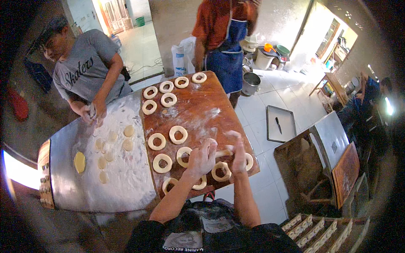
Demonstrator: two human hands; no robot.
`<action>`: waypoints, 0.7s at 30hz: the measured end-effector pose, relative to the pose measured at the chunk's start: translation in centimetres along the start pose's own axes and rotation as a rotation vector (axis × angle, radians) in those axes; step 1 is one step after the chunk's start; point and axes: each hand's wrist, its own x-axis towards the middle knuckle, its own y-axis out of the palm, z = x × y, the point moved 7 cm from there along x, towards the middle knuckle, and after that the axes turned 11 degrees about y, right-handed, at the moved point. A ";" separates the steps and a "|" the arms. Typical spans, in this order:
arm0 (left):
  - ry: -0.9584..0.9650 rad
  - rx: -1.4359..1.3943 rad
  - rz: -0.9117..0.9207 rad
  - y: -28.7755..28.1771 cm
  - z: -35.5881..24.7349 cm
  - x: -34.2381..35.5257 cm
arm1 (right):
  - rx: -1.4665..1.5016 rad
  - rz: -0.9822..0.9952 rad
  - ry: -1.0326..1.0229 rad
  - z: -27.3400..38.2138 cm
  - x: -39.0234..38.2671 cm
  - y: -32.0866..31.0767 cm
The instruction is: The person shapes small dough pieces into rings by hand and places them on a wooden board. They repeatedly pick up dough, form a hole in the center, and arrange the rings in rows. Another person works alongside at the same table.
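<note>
My left hand (203, 158) and my right hand (238, 154) are raised over the near right part of a brown wooden board (198, 111). A pale piece of dough (223, 153) spans the gap between them, its ends hidden by my fingers. I cannot tell whether it is a full ring. Just below lies a dough ring (221, 172), and another ring (249, 162) shows partly beside my right hand. My left forearm and hand partly cover further rings, including a ring (184, 157). More rings, such as a ring (177, 134), lie farther off on the floured board.
A metal tabletop (122, 198) at left holds flat dough rounds (128, 145) and a yellow slab (79, 162). A person in grey (88, 63) handles something there; another in a blue apron (225, 67) stands beyond the board. A tray with a knife (278, 125) lies on the floor.
</note>
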 end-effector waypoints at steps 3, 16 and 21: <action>0.176 0.185 -0.098 0.7 0.2 0.5 | -0.868 -0.458 0.189 -1.8 2.0 -3.2; -0.166 0.532 0.241 -0.1 6.2 1.4 | -1.833 -0.613 0.523 -1.6 3.0 -3.2; -0.116 0.602 0.295 0.4 6.6 1.0 | -1.960 -0.601 0.231 -2.6 3.5 -3.2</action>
